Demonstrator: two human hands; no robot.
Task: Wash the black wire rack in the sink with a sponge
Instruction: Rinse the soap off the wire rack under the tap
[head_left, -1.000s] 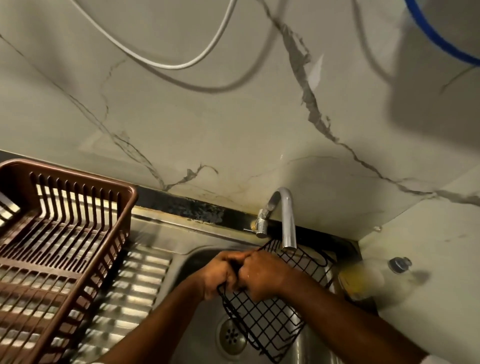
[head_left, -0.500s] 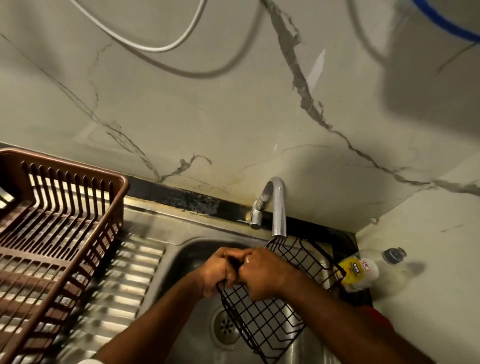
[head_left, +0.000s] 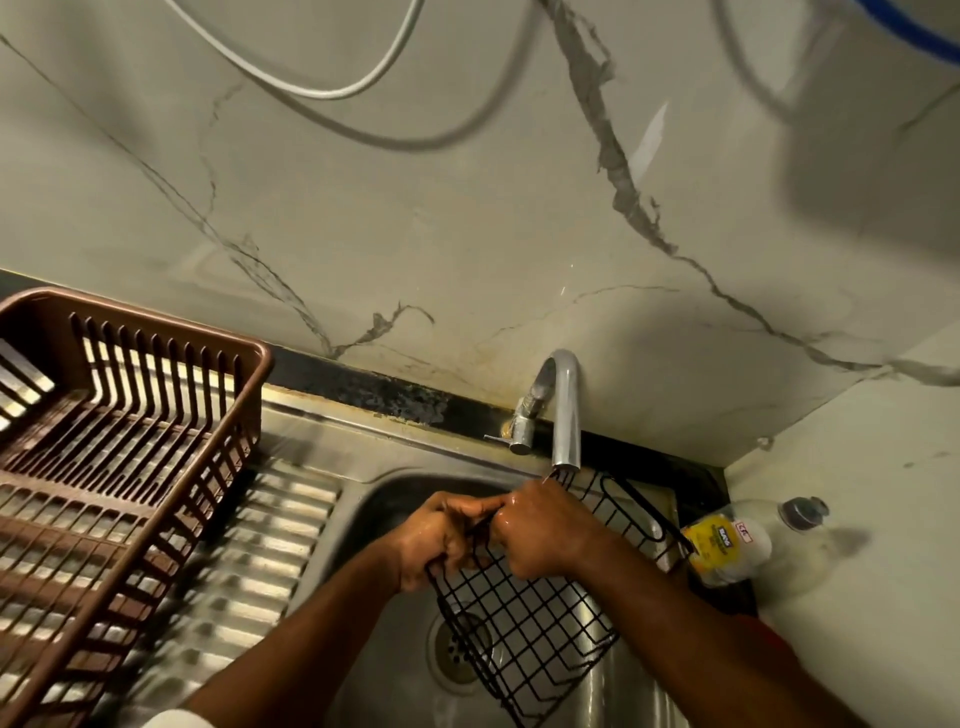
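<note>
Steel sink (head_left: 332, 447), brown basket (head_left: 130, 467) (on drainboard)

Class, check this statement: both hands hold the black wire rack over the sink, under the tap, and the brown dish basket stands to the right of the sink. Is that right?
One detail is wrong. The head view shows the brown dish basket to the left of the sink, not the right. Both the left hand and right hand do hold the black wire rack under the tap.
</note>
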